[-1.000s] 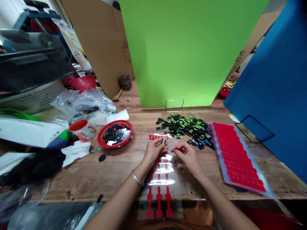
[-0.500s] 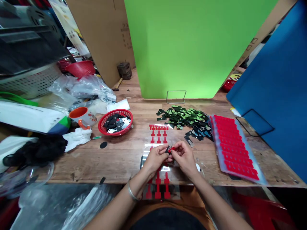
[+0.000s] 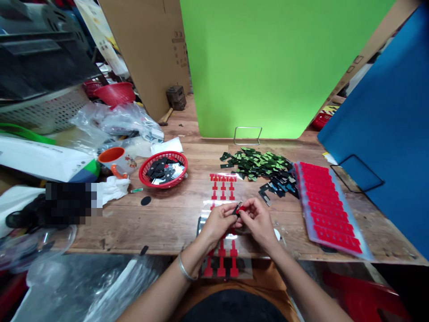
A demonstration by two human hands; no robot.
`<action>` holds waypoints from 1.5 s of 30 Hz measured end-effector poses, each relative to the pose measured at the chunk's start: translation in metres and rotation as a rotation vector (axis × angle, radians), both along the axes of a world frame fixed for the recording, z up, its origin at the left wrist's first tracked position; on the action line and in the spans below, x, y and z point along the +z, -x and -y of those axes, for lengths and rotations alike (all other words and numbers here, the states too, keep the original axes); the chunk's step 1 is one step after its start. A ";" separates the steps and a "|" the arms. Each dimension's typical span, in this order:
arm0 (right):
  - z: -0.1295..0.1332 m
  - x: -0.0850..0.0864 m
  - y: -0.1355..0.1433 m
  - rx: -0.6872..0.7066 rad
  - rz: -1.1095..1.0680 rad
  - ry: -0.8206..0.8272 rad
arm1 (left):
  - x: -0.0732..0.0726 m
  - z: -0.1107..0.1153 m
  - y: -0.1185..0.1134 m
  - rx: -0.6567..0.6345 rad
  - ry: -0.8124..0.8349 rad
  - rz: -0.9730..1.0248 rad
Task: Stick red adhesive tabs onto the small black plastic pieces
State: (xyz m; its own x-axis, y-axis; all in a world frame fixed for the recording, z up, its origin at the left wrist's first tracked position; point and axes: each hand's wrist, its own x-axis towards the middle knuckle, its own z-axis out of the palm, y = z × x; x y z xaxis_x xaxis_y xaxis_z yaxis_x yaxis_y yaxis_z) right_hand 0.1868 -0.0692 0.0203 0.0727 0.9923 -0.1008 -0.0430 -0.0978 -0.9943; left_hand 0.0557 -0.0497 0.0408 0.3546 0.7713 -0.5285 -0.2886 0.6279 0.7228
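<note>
My left hand [image 3: 217, 222] is closed, pinching a small flat black plate [image 3: 236, 208] between thumb and fingers. My right hand [image 3: 258, 222] is closed on a small red sticker [image 3: 241, 209], held against that plate; the fingers hide part of both. Beneath my hands lies a clear sheet with red T-shaped stickers [image 3: 221, 253], running from the table over its front edge. Behind them spreads a pile of small black notched plates [image 3: 259, 164], some reflecting green.
A red basket [image 3: 143, 180] with black and silvery plates stands left, beside an orange-lined mug [image 3: 125, 163]. Right is a stack of clear sheets with red pieces [image 3: 330, 208]. A green board [image 3: 251, 67] and a blue board [image 3: 378, 116] stand behind and to the right.
Between my fingertips the black plate has turned slightly, and its light edge now shows above the red sticker. My hands stay in nearly the same place; the camera view has shifted a little.
</note>
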 end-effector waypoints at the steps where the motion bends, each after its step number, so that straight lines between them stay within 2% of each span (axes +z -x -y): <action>1: 0.000 0.000 0.000 -0.001 -0.001 0.001 | 0.000 0.000 0.000 -0.002 0.001 -0.001; 11: 0.000 -0.002 0.000 -0.001 0.003 -0.004 | -0.005 0.000 0.001 -0.019 -0.016 0.000; 22: 0.002 0.000 0.000 -0.012 0.066 -0.036 | 0.002 0.001 -0.001 -0.008 -0.038 -0.030; 32: 0.012 0.010 0.005 -0.027 0.210 -0.115 | -0.003 0.004 -0.004 0.055 -0.213 -0.153; 36: 0.010 0.016 0.005 -0.138 0.349 -0.230 | -0.003 0.005 -0.005 0.057 -0.254 -0.174; 45: -0.002 0.016 -0.003 -0.140 0.362 -0.175 | -0.002 0.006 -0.005 0.006 -0.280 -0.181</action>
